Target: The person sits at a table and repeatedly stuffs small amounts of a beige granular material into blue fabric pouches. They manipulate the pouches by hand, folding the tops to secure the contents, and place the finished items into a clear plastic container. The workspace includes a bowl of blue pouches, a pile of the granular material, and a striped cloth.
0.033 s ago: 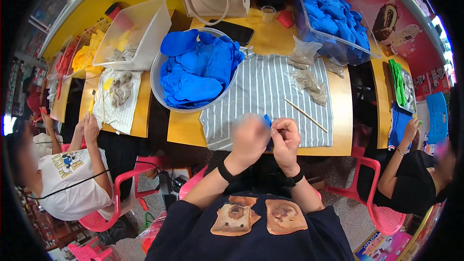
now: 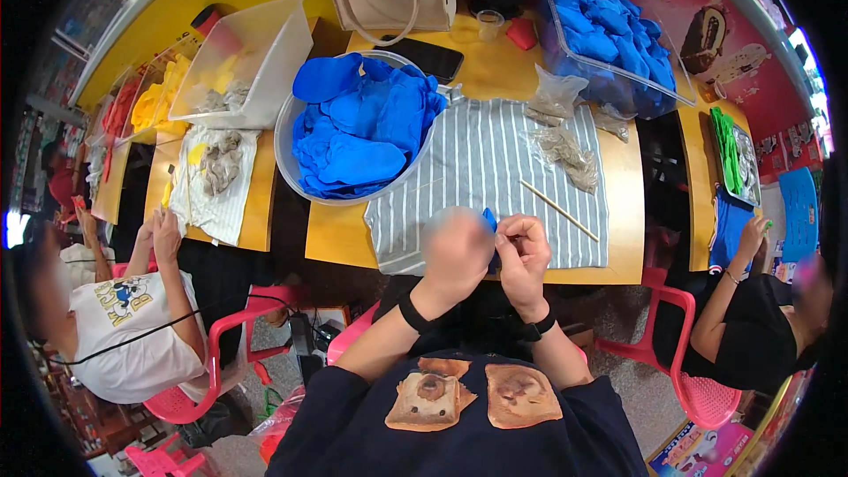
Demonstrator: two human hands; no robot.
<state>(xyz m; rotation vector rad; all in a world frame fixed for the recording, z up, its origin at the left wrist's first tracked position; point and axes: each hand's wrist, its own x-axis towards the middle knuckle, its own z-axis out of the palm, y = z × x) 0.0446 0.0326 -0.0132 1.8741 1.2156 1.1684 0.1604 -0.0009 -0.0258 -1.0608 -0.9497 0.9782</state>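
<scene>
– What's in the head view?
– The right hand (image 2: 525,258) closes thumb and forefinger on a small blue piece (image 2: 488,218), between it and the curled left hand (image 2: 458,254); blur there, so I can't tell its grip.
– Around them?
– Ahead-left, a round tub (image 2: 284,163) of blue pieces (image 2: 367,128); ahead-right, a stick (image 2: 559,210) on striped cloth (image 2: 484,159).

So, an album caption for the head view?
Left hand and right hand meet at a blue piece, near a heaped round tub.
</scene>
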